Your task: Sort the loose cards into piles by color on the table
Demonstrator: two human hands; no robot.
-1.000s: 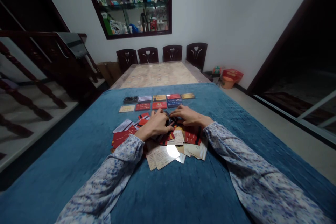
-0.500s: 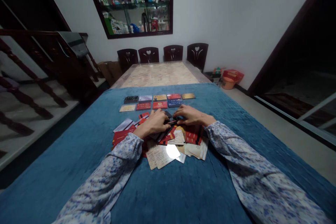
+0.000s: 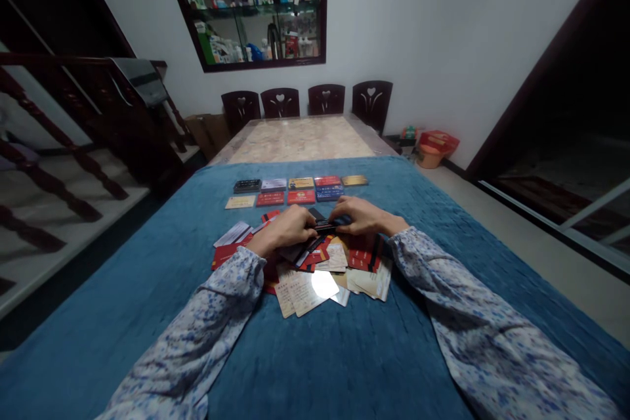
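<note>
Over a loose heap of cards, both hands meet at a few black cards (image 3: 323, 226). My left hand (image 3: 289, 228) grips their left end between thumb and fingers. On the right end, the fingers of my right hand (image 3: 361, 215) are closed as well. Beneath and around lie red cards (image 3: 364, 252), cream cards with printed text (image 3: 306, 290) and a white card with a dark stripe (image 3: 234, 234). A bright glare covers part of one cream card. Some cards are hidden under my hands.
Beyond the heap, two rows of sorted cards include a black stack (image 3: 247, 186), a blue stack (image 3: 329, 193), a red stack (image 3: 301, 197) and a gold card (image 3: 354, 180). A blue cloth (image 3: 344, 361) covers the near table. Dark chairs (image 3: 327, 100) stand at the far end.
My hands have brought the black cards more upright and level between them. My left hand has shifted slightly; the heap and the rows lie as before.
</note>
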